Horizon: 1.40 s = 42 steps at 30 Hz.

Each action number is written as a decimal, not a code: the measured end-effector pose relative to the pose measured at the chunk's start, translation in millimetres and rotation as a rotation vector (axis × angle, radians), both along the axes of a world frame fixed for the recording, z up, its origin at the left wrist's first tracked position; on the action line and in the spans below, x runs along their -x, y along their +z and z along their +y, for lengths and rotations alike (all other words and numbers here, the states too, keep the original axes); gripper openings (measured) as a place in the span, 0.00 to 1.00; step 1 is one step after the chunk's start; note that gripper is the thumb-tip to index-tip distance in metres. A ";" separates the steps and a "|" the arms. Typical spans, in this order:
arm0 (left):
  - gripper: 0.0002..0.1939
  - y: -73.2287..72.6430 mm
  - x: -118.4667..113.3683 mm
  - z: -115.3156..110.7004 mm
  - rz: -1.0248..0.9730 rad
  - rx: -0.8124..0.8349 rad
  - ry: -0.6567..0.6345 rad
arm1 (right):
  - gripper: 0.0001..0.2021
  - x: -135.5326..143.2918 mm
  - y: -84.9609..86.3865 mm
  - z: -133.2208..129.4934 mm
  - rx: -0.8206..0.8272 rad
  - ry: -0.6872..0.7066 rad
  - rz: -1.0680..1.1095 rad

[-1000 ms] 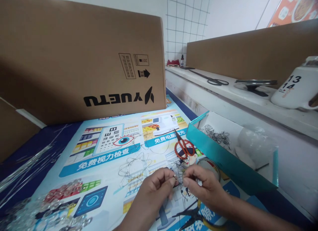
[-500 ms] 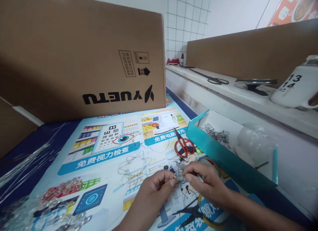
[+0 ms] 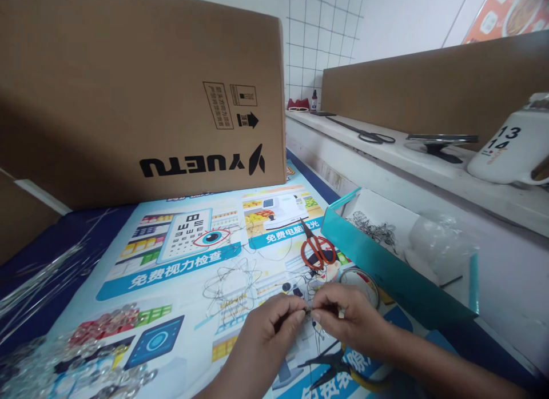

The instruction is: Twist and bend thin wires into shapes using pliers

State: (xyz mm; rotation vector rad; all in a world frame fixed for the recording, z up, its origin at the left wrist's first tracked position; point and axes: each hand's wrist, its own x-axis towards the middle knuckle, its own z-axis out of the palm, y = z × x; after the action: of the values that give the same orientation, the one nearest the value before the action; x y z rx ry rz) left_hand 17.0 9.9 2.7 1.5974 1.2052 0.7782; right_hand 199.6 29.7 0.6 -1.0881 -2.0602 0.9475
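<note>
My left hand (image 3: pixel 274 324) pinches a piece of thin dark wire (image 3: pixel 307 311) between thumb and forefinger. Opposite it, my right hand (image 3: pixel 349 316) is closed in a pinch at the same wire, its fingertips almost meeting the left ones. The wire is too fine and partly covered for its shape to show. Just beyond the hands lie orange-handled scissors (image 3: pixel 318 251), blades pointing away. Below the right hand sit pliers (image 3: pixel 332 364) with dark jaws and yellow-black handles. A round ring-like roll (image 3: pixel 372 287) is partly hidden behind the right hand.
Loops of thin wire (image 3: pixel 231 284) lie on the printed sheet (image 3: pixel 180 324). Clear beads (image 3: pixel 103 353) are heaped at lower left. To the right, a teal box (image 3: pixel 398 279) holds tangled wire and plastic wrap. A large carton (image 3: pixel 171 102) stands behind; a mug (image 3: pixel 510 147) is on the ledge.
My right hand has shifted slightly left, and its fingertips now come close to my left hand's. The view has tilted a little; tools and box stay in place.
</note>
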 end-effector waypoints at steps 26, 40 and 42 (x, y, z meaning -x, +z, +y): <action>0.17 -11.1 -16.2 -13.1 -0.457 0.518 0.191 | 0.05 -3.1 -3.0 -10.4 -0.773 -0.007 -0.250; 0.20 -13.5 -21.9 -20.3 -0.550 0.558 0.362 | 0.06 -5.0 -9.0 -11.1 -0.975 0.108 -0.364; 0.20 -12.6 -22.9 -20.2 -0.561 0.554 0.367 | 0.06 -3.9 -10.5 -11.2 -0.970 0.128 -0.381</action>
State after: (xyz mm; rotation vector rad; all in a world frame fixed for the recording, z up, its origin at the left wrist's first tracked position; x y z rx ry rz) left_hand 39.9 -10.3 -9.9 0.6516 1.1643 0.9386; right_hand 203.5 18.5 -9.9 -0.6153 -2.4539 -0.2837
